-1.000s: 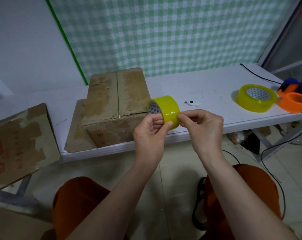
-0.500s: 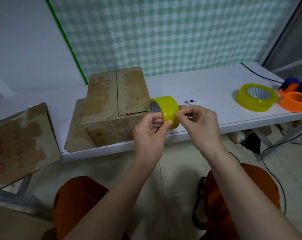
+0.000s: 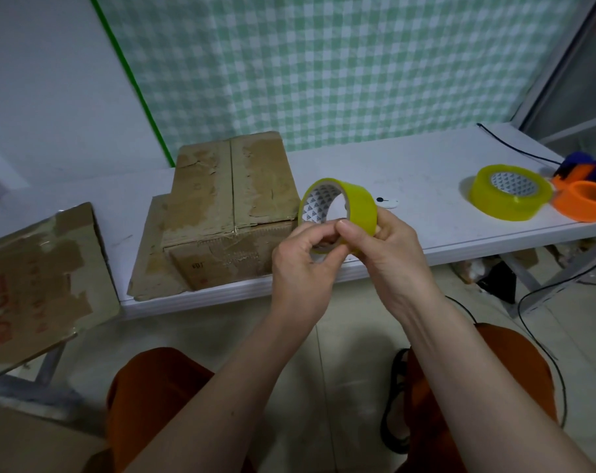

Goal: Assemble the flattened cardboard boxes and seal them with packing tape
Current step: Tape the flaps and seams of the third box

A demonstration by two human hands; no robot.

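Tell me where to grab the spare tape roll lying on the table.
Take the spare roll from above, gripping across its outer wall. It lies flat on the table with its core hole facing up, orange dispenser close on its right, so approach from the front-left.

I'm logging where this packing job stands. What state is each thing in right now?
Yellow tape roll in hands: held upright, no strip pulled free.
Left hand: grips the roll's lower rim.
Right hand: holds the roll's outer face.
Brown cardboard box on table: assembled, top flaps closed.
Second yellow tape roll: lying flat on the white table.
Flattened cardboard at left: unassembled.
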